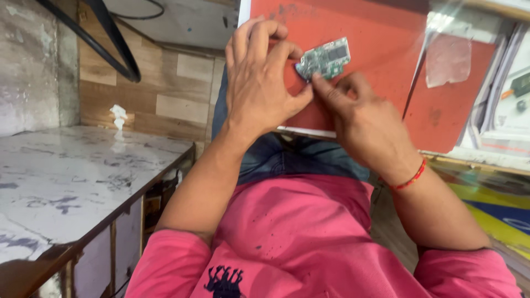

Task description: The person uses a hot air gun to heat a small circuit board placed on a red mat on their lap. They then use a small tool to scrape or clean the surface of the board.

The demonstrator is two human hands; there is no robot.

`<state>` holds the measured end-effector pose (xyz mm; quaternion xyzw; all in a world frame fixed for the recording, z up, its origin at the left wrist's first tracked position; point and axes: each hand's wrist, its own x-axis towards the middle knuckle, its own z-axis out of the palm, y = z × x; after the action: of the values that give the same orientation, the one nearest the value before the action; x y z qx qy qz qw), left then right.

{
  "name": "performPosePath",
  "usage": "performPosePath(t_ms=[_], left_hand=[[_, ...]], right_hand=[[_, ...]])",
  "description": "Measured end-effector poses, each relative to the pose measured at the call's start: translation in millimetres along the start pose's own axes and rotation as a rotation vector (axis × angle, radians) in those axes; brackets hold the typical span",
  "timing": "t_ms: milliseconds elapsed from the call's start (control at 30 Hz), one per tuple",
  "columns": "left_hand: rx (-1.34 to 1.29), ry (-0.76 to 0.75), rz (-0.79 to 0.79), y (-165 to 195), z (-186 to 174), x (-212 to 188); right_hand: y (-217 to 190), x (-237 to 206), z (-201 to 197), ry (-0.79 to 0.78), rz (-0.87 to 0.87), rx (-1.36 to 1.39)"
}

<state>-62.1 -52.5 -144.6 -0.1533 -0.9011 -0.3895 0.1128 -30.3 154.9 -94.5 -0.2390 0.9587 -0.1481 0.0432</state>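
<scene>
In the head view, a small green circuit board (326,58) is held against a red mat (381,38) that lies on the bench in front of the person. The board is tilted, its longer side running up toward the right, and dark chips can be seen on its face. The left hand (259,83) is placed at the board's lower left end — its fingers (287,52) are curled and pressed on that edge, with the thumb tucked below. The right hand (364,118) is set just beneath the board, its thumb tip touching the lower edge, so the board is pinched between both hands. A red thread band (411,177) is worn on the right wrist. A second red sheet (452,105) under clear plastic is seen to the right, and papers (508,105) beyond it. To the left, well apart, a stained white marble counter (72,182) is seen — a black cable (110,44) hangs above it.
</scene>
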Motion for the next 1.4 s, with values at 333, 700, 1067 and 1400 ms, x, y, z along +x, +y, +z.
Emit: performPosePath(t_ms=[333,700,1067,1400], left_hand=[[-0.004,0.008,0.014,0.3,-3.5,-5.4],[0.026,0.014,0.102,-8.1,-7.1,-8.2],[0.026,0.024,0.086,-3.1,-8.5,-4.3],[0.04,-0.015,0.021,4.7,0.9,-2.7]], right_hand=[[-2.8,-7.0,-1.7,0.081,0.089,-0.03],[-17.3,1.4,-5.8,-0.07,0.076,-0.03],[-11.1,-8.5,-10.2,0.106,0.034,0.028],[-8.3,-2.9,-1.1,0.076,0.01,0.06]])
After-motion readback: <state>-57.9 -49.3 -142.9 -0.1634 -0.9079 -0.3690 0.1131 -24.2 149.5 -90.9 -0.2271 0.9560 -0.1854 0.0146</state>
